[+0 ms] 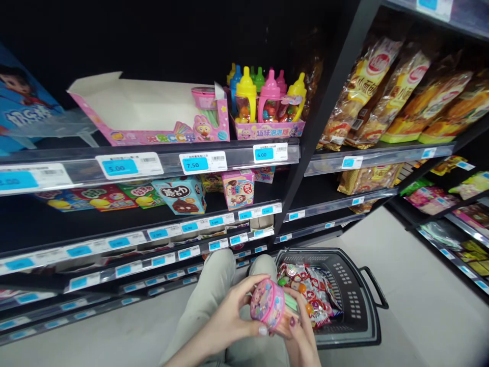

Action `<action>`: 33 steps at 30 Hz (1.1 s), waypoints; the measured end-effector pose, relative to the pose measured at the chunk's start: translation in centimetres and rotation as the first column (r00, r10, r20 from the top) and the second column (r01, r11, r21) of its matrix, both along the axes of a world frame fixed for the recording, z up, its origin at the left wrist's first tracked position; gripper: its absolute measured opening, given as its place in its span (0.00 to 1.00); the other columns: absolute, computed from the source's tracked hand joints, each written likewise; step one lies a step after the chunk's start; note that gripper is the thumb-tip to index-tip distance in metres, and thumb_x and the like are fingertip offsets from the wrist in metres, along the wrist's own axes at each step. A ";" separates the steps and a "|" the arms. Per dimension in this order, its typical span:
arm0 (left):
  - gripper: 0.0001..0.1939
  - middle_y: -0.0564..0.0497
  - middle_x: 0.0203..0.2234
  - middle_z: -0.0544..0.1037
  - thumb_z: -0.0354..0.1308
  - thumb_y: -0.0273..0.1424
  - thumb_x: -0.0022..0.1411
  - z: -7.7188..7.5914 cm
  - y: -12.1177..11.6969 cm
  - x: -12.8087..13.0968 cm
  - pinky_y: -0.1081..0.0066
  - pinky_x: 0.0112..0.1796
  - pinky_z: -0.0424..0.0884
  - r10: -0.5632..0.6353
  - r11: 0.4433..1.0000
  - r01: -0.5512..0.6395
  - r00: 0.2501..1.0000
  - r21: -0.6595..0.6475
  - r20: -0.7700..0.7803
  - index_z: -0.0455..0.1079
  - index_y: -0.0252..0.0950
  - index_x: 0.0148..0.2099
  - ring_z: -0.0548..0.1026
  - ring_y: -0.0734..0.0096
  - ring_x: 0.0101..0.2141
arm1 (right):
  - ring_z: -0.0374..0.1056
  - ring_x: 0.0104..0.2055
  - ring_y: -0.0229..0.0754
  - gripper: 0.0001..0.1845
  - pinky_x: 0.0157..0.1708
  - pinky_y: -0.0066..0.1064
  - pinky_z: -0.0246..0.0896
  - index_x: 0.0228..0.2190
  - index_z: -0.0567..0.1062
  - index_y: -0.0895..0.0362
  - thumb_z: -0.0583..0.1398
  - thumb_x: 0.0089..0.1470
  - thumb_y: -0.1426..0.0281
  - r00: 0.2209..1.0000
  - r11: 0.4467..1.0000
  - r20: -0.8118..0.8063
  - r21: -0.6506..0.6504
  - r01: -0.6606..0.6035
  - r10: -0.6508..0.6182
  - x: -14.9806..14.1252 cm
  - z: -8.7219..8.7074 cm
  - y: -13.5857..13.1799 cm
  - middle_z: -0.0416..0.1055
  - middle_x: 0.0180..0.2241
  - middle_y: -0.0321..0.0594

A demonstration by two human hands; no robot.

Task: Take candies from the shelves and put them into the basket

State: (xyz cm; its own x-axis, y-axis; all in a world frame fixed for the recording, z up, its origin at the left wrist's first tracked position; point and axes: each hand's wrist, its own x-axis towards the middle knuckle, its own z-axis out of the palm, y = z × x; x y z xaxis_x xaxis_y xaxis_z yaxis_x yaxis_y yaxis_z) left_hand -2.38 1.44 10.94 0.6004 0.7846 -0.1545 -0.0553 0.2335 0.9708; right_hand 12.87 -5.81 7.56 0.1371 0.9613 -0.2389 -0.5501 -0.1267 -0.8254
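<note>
Both of my hands are wrapped round a candy cup (267, 306) with a pink printed lid and pale green and orange sticks inside. The cup lies tilted above my knees. My left hand (233, 316) grips it at the lid end, its thumb along the lid's edge. Round the clear body closes my right hand (301, 326), fingers over the sticks. A similar cup (205, 104) stands in the right end of a pink display box (153, 136) on the shelf in front of me.
A dark grey shopping basket (349, 290) with several candy packets (309, 290) stands on the floor at my right. Candy bottles (269, 97) fill a display box beside the pink one. Bagged bread (367, 92) lines the right shelf. Black shelving with price tags (202, 162) rises ahead.
</note>
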 end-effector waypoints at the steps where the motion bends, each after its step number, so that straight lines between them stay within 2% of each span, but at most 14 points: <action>1: 0.38 0.43 0.52 0.65 0.68 0.36 0.41 0.0 -0.1 0.0 0.61 0.51 0.60 0.017 1.000 -0.016 1.000 0.026 -0.006 0.63 0.37 0.56 0.64 0.50 0.51 | 0.68 0.40 0.52 0.30 0.32 0.37 0.65 0.45 0.64 0.51 0.62 0.42 0.51 1.000 1.000 -0.024 0.007 -0.003 0.003 -0.1 0.0 0.1 0.70 0.41 0.45; 4: 0.38 0.43 0.51 0.66 0.68 0.38 0.40 0.2 -0.3 0.0 0.60 0.52 0.58 0.069 0.989 -0.061 0.996 0.134 -0.051 0.65 0.38 0.55 0.63 0.48 0.51 | 0.66 0.45 0.55 0.32 0.37 0.40 0.64 0.45 0.64 0.51 0.63 0.40 0.51 0.997 0.999 -0.071 0.012 -0.033 0.033 -0.2 -0.3 0.2 0.69 0.45 0.46; 8: 0.33 0.44 0.50 0.67 0.64 0.40 0.47 0.7 -0.5 -0.1 0.61 0.51 0.57 0.102 0.961 -0.066 0.988 0.269 -0.119 0.65 0.40 0.56 0.62 0.48 0.51 | 0.65 0.48 0.55 0.35 0.41 0.43 0.63 0.48 0.62 0.48 0.62 0.40 0.49 0.991 0.997 -0.115 0.030 -0.067 0.070 -0.6 -0.8 0.2 0.70 0.45 0.45; 11: 0.31 0.44 0.49 0.68 0.62 0.40 0.49 1.0 -0.5 0.0 0.62 0.50 0.58 0.101 0.951 -0.058 0.987 0.304 -0.127 0.65 0.39 0.56 0.63 0.49 0.50 | 0.62 0.51 0.56 0.36 0.43 0.44 0.62 0.50 0.62 0.49 0.63 0.40 0.49 0.988 0.999 -0.148 0.024 -0.047 0.050 -0.8 -1.2 0.1 0.70 0.45 0.46; 16: 0.31 0.46 0.45 0.68 0.63 0.39 0.47 1.2 -0.6 0.2 0.66 0.47 0.60 0.102 0.940 -0.048 0.984 0.337 -0.146 0.65 0.40 0.54 0.65 0.54 0.46 | 0.62 0.52 0.55 0.32 0.43 0.44 0.62 0.46 0.66 0.47 0.65 0.39 0.51 0.981 0.999 -0.189 -0.011 -0.038 0.035 -0.7 -1.9 -0.1 0.68 0.48 0.44; 18: 0.28 0.47 0.43 0.68 0.62 0.39 0.48 1.1 -0.6 0.4 0.68 0.44 0.61 0.107 0.957 -0.070 0.987 0.281 -0.120 0.65 0.39 0.52 0.66 0.56 0.43 | 0.63 0.50 0.55 0.33 0.41 0.43 0.63 0.45 0.68 0.47 0.66 0.36 0.51 0.980 0.998 -0.190 -0.028 -0.057 0.051 -0.7 -2.2 -0.2 0.67 0.49 0.43; 22: 0.19 0.50 0.36 0.69 0.55 0.40 0.53 0.7 0.0 0.6 0.71 0.38 0.61 0.101 0.995 -0.100 0.994 0.008 -0.048 0.65 0.36 0.45 0.66 0.61 0.38 | 0.69 0.42 0.57 0.41 0.33 0.44 0.66 0.46 0.66 0.50 0.67 0.30 0.48 0.975 0.990 -0.186 -0.059 -0.130 0.117 -1.2 -2.4 -0.3 0.71 0.41 0.46; 26: 0.12 0.52 0.30 0.69 0.51 0.39 0.57 0.1 0.5 0.7 0.73 0.35 0.59 0.103 0.993 -0.106 0.992 -0.048 -0.069 0.65 0.35 0.38 0.65 0.67 0.34 | 0.72 0.33 0.55 0.37 0.26 0.41 0.66 0.43 0.65 0.53 0.64 0.35 0.45 0.975 0.981 -0.166 -0.103 -0.165 0.147 -1.6 -2.1 -0.2 0.73 0.30 0.44; 30: 0.16 0.52 0.30 0.69 0.48 0.43 0.60 -0.8 0.6 0.8 0.72 0.35 0.59 0.076 0.990 -0.081 0.996 -0.116 -0.042 0.65 0.36 0.42 0.65 0.69 0.32 | 0.72 0.27 0.48 0.29 0.24 0.37 0.66 0.41 0.64 0.52 0.64 0.41 0.49 0.981 0.987 -0.154 -0.094 -0.132 0.117 -1.5 -1.6 -0.4 0.73 0.29 0.40; 33: 0.22 0.50 0.32 0.70 0.44 0.46 0.62 -1.5 0.6 0.7 0.70 0.36 0.61 0.057 0.983 -0.059 0.998 -0.171 -0.017 0.64 0.36 0.47 0.67 0.67 0.33 | 0.72 0.26 0.47 0.28 0.23 0.35 0.66 0.41 0.64 0.53 0.64 0.43 0.52 0.983 0.990 -0.162 -0.095 -0.104 0.087 -1.3 -1.3 -0.5 0.73 0.29 0.39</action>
State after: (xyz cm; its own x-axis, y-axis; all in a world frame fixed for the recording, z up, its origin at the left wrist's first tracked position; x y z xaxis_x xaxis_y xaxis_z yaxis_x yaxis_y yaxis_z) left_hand -1.65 2.03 9.46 0.5522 0.7791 -0.2970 -0.0617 0.3934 0.9173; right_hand 11.53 -6.31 6.27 -0.0011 0.9374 -0.3481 -0.6529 -0.2643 -0.7098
